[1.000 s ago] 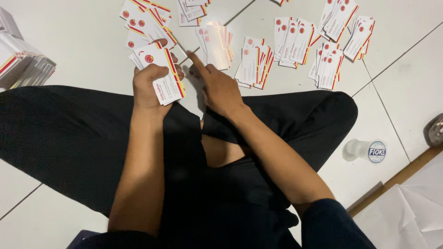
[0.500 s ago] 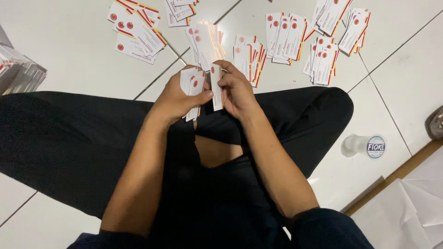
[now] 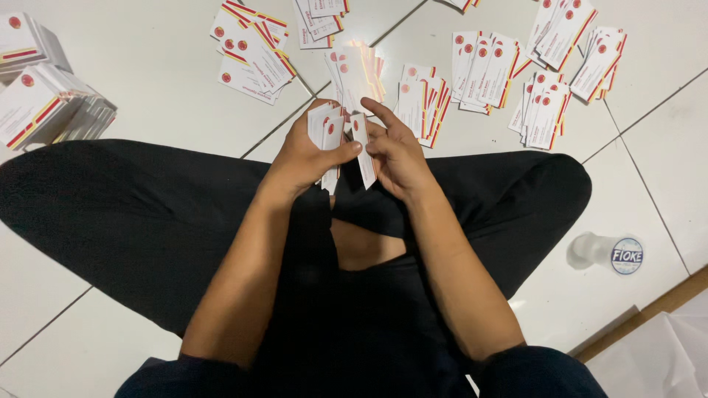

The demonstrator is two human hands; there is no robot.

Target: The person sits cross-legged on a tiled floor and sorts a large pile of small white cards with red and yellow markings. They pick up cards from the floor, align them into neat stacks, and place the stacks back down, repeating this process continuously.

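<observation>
Above crossed legs, over the tiled floor: left hand grip closed on a small card stack. Right hand pinches one card, long axis upright, just right of the stack. Cards thin, stiff, glossy white with red marks. Fanned piles lie beyond both grips.

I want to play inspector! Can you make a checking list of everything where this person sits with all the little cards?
Surface: white tiled floor with dark grout lines.
Job's things: a small stack of cards in the left hand; one single card pinched by the right hand.
Clutter: fanned card piles across the floor; taller card stacks at far left; a clear bottle lying by the right knee.
Grippers: both hands close together above the crossed legs, each holding cards.
Cables: nothing seen.
Surroundings: a wooden strip and white sheeting at lower right.
</observation>
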